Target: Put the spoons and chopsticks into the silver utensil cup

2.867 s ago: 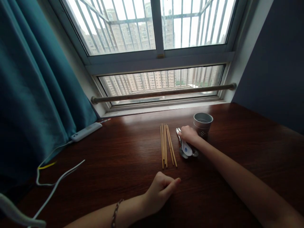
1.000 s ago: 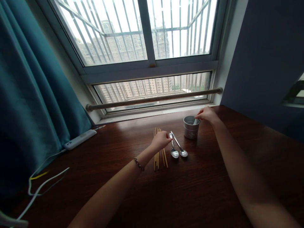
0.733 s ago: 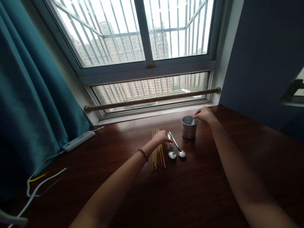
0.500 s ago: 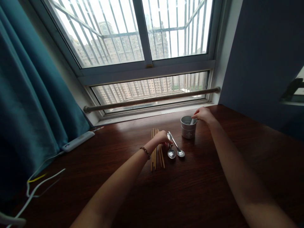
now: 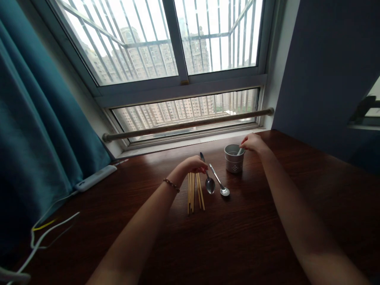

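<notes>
Pinched in my left hand (image 5: 196, 164) is a metal spoon (image 5: 210, 185), its bowl pointing toward me and its handle end poking up past my fingers. A second metal spoon (image 5: 225, 191) lies on the table just right of it. Several wooden chopsticks (image 5: 192, 196) lie side by side below my left hand, which hides their far ends. My right hand (image 5: 251, 142) is closed at the right rim of a grey utensil cup (image 5: 234, 163), which stands upright. Its fingertips pinch a pale, handle-like piece (image 5: 239, 151) that slants into the cup; its lower end is hidden.
The dark wooden table (image 5: 237, 233) reaches to the window sill, where a horizontal rail (image 5: 190, 125) crosses. A white power strip (image 5: 96, 178) lies at the left by the teal curtain (image 5: 50, 103). Loose cables (image 5: 49, 235) run along the left side.
My left hand has lifted one metal spoon, moving it slightly left and away from me over the chopsticks. The right hand remains at the cup's rim. The view has shifted slightly.
</notes>
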The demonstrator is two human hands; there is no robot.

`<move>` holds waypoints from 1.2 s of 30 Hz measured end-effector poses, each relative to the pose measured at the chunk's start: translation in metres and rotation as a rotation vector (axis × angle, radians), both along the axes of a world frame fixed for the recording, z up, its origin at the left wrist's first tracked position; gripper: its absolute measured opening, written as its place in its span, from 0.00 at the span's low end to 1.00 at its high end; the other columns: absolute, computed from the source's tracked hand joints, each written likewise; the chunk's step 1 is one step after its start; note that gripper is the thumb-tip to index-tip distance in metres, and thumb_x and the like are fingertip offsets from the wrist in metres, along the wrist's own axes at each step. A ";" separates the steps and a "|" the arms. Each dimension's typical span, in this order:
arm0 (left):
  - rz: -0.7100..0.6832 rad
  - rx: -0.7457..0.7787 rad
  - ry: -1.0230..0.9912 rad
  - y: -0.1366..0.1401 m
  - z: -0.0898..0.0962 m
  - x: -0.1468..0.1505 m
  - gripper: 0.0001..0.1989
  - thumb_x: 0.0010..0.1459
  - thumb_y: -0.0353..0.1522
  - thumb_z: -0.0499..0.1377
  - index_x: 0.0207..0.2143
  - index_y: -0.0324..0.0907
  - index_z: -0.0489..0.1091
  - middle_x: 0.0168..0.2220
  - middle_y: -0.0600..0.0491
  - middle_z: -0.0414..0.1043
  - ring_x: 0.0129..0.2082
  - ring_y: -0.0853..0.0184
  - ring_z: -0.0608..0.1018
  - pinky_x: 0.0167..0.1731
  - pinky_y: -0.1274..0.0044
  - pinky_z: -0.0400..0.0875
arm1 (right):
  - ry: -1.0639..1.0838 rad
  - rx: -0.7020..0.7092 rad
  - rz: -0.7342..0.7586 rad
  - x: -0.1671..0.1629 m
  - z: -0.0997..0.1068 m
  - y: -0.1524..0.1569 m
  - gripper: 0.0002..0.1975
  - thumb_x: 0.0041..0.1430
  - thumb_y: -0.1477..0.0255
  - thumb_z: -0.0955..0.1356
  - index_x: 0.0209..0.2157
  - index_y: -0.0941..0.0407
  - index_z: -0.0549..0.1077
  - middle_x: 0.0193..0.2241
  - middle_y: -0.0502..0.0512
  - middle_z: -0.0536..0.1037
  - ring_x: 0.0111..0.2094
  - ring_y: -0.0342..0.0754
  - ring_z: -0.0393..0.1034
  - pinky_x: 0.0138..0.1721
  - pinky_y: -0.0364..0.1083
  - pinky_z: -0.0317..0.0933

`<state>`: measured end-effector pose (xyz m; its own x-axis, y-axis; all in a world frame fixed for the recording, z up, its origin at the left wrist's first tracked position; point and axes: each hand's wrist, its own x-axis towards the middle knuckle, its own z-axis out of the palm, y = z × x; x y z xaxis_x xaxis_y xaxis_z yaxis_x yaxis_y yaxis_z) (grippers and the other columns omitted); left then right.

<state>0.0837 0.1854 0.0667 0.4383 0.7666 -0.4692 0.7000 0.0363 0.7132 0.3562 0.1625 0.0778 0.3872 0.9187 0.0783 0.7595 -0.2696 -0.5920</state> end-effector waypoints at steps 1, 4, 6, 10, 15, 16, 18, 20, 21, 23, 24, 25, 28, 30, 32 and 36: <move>0.021 0.025 -0.048 0.001 0.012 -0.002 0.08 0.41 0.26 0.61 0.15 0.33 0.66 0.16 0.50 0.68 0.12 0.77 0.64 0.12 0.85 0.54 | -0.005 0.000 0.001 0.000 0.001 -0.001 0.05 0.39 0.75 0.71 0.24 0.59 0.75 0.21 0.56 0.73 0.26 0.48 0.69 0.25 0.41 0.61; 0.081 0.115 -0.198 0.000 0.052 -0.006 0.06 0.41 0.25 0.61 0.17 0.33 0.66 0.17 0.49 0.69 0.13 0.77 0.65 0.12 0.85 0.56 | -0.018 0.005 0.000 -0.001 0.003 -0.003 0.05 0.39 0.77 0.71 0.24 0.59 0.75 0.23 0.58 0.74 0.27 0.49 0.69 0.26 0.41 0.61; 0.114 0.190 -0.314 -0.004 0.076 -0.005 0.04 0.44 0.25 0.59 0.19 0.33 0.67 0.19 0.49 0.69 0.14 0.77 0.66 0.14 0.86 0.57 | -0.022 0.012 -0.002 -0.002 0.004 -0.004 0.05 0.39 0.78 0.71 0.24 0.59 0.75 0.23 0.58 0.74 0.28 0.49 0.69 0.26 0.41 0.61; 0.162 0.339 -0.541 -0.011 0.106 0.004 0.04 0.50 0.25 0.55 0.24 0.33 0.66 0.20 0.51 0.68 0.16 0.79 0.67 0.17 0.86 0.61 | -0.021 0.031 -0.005 -0.002 0.006 -0.007 0.06 0.38 0.79 0.71 0.24 0.59 0.75 0.24 0.58 0.74 0.29 0.49 0.69 0.26 0.41 0.60; 0.202 0.407 -0.688 -0.018 0.110 0.024 0.03 0.51 0.24 0.54 0.27 0.33 0.66 0.21 0.50 0.68 0.17 0.77 0.69 0.20 0.84 0.63 | 0.016 0.052 0.009 -0.003 0.007 -0.009 0.07 0.40 0.79 0.71 0.27 0.58 0.76 0.23 0.56 0.74 0.28 0.48 0.69 0.26 0.39 0.60; 0.205 0.407 -0.699 -0.019 0.108 0.029 0.03 0.52 0.23 0.53 0.27 0.32 0.66 0.21 0.50 0.68 0.17 0.76 0.69 0.20 0.83 0.63 | 0.026 0.056 0.010 -0.003 0.007 -0.009 0.07 0.41 0.79 0.70 0.28 0.58 0.76 0.23 0.56 0.74 0.28 0.47 0.69 0.25 0.39 0.60; 0.208 0.401 -0.710 -0.021 0.102 0.037 0.03 0.52 0.23 0.53 0.28 0.32 0.66 0.21 0.49 0.68 0.17 0.76 0.70 0.20 0.83 0.63 | 0.043 0.065 0.008 -0.003 0.005 -0.008 0.07 0.42 0.79 0.70 0.29 0.58 0.76 0.22 0.55 0.74 0.27 0.47 0.69 0.25 0.39 0.60; 0.212 0.388 -0.711 -0.023 0.095 0.045 0.04 0.53 0.24 0.53 0.28 0.31 0.66 0.22 0.49 0.68 0.17 0.76 0.70 0.19 0.83 0.63 | 0.056 0.075 0.003 -0.003 0.003 -0.006 0.08 0.44 0.78 0.70 0.30 0.58 0.77 0.23 0.55 0.74 0.26 0.46 0.69 0.26 0.39 0.61; 0.213 0.381 -0.709 -0.023 0.092 0.049 0.05 0.54 0.24 0.52 0.28 0.31 0.66 0.22 0.49 0.68 0.17 0.76 0.70 0.19 0.83 0.63 | 0.060 0.079 0.001 -0.003 0.002 -0.004 0.08 0.44 0.78 0.70 0.30 0.58 0.76 0.23 0.55 0.74 0.26 0.46 0.69 0.26 0.39 0.61; 0.215 0.367 -0.706 -0.023 0.086 0.056 0.05 0.55 0.24 0.52 0.28 0.32 0.65 0.22 0.50 0.69 0.17 0.75 0.70 0.19 0.83 0.64 | 0.060 0.086 0.000 -0.003 0.000 -0.003 0.09 0.44 0.78 0.70 0.31 0.57 0.76 0.23 0.55 0.74 0.27 0.46 0.69 0.27 0.39 0.62; 0.213 0.360 -0.704 -0.022 0.083 0.059 0.05 0.55 0.25 0.51 0.28 0.32 0.65 0.22 0.50 0.69 0.18 0.75 0.70 0.19 0.83 0.64 | 0.057 0.089 0.000 -0.003 0.000 -0.002 0.09 0.44 0.78 0.70 0.32 0.57 0.76 0.24 0.55 0.75 0.27 0.46 0.69 0.28 0.39 0.62; 0.211 0.352 -0.701 -0.022 0.080 0.063 0.05 0.55 0.25 0.51 0.28 0.32 0.65 0.22 0.50 0.69 0.18 0.75 0.71 0.19 0.83 0.64 | 0.052 0.092 0.002 -0.003 0.000 -0.002 0.09 0.44 0.78 0.70 0.32 0.57 0.76 0.24 0.55 0.75 0.28 0.46 0.69 0.28 0.39 0.62; 0.198 0.326 -0.683 -0.019 0.071 0.073 0.06 0.56 0.25 0.49 0.28 0.33 0.64 0.21 0.51 0.68 0.17 0.75 0.71 0.19 0.84 0.64 | 0.030 0.104 0.013 -0.005 0.001 -0.004 0.09 0.43 0.77 0.70 0.31 0.56 0.77 0.26 0.55 0.75 0.30 0.47 0.69 0.31 0.40 0.61; 0.180 0.310 -0.663 -0.016 0.064 0.080 0.07 0.56 0.25 0.49 0.28 0.33 0.64 0.21 0.51 0.68 0.18 0.75 0.71 0.20 0.84 0.65 | 0.014 0.112 0.019 -0.006 0.002 -0.006 0.09 0.43 0.76 0.70 0.31 0.55 0.77 0.27 0.55 0.75 0.33 0.48 0.69 0.34 0.40 0.61; 0.162 0.303 -0.638 -0.014 0.057 0.087 0.07 0.56 0.25 0.49 0.27 0.33 0.65 0.20 0.51 0.68 0.18 0.75 0.71 0.20 0.83 0.65 | 0.002 0.116 0.019 -0.008 0.003 -0.007 0.09 0.43 0.76 0.70 0.31 0.55 0.77 0.27 0.55 0.75 0.33 0.48 0.69 0.35 0.41 0.60; 0.132 0.318 -0.582 -0.007 0.042 0.097 0.08 0.55 0.25 0.50 0.25 0.33 0.65 0.20 0.51 0.68 0.17 0.75 0.70 0.19 0.83 0.64 | -0.009 0.118 0.016 -0.011 0.005 -0.009 0.10 0.44 0.77 0.69 0.32 0.55 0.77 0.28 0.56 0.75 0.33 0.48 0.69 0.35 0.41 0.60</move>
